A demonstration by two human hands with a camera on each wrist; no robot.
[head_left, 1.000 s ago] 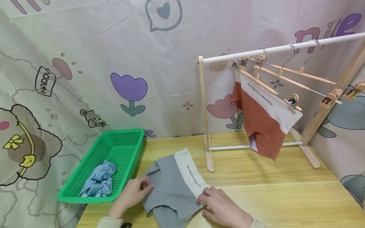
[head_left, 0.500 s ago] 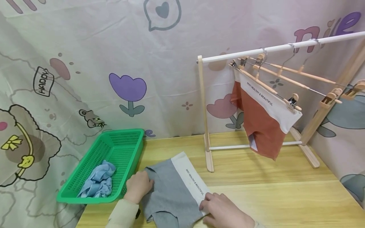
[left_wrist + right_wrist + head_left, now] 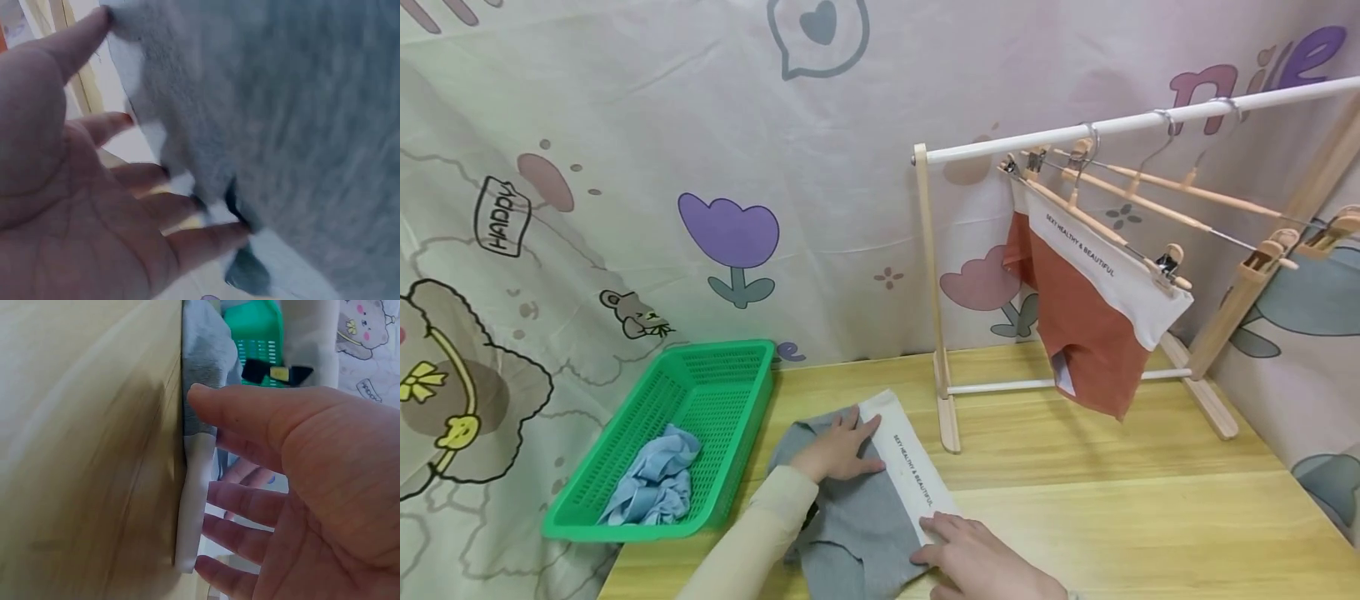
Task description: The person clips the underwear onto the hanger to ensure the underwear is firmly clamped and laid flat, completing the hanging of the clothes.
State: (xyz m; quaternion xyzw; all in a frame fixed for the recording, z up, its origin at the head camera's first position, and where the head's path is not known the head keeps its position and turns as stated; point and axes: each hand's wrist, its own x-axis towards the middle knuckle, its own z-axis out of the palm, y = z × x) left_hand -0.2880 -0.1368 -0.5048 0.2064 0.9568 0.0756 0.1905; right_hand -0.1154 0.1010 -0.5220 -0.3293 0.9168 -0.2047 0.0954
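Note:
A pair of grey underpants (image 3: 868, 517) with a white lettered waistband (image 3: 904, 454) lies flat on the table. My left hand (image 3: 837, 448) rests on the grey cloth beside the far part of the waistband, fingers spread. The left wrist view shows the fingertips touching the cloth (image 3: 294, 112), with no grip on it. At the near end of the waistband, my right hand (image 3: 985, 560) touches the edge. In the right wrist view its thumb (image 3: 231, 409) lies along the grey side and straight fingers touch the white band (image 3: 195, 506).
Left of the underpants stands a green basket (image 3: 760, 408) with crumpled light blue cloth (image 3: 655, 479) inside. A rack (image 3: 928, 275) at the right carries several clip hangers (image 3: 1172, 218); rust-red underpants (image 3: 1086, 333) hang from the front one. A patterned curtain (image 3: 587, 100) lies behind.
My left hand has gone from the underpants' left edge across to beside the waistband, its fingers now spread. The right hand stays at the near end of the waistband.

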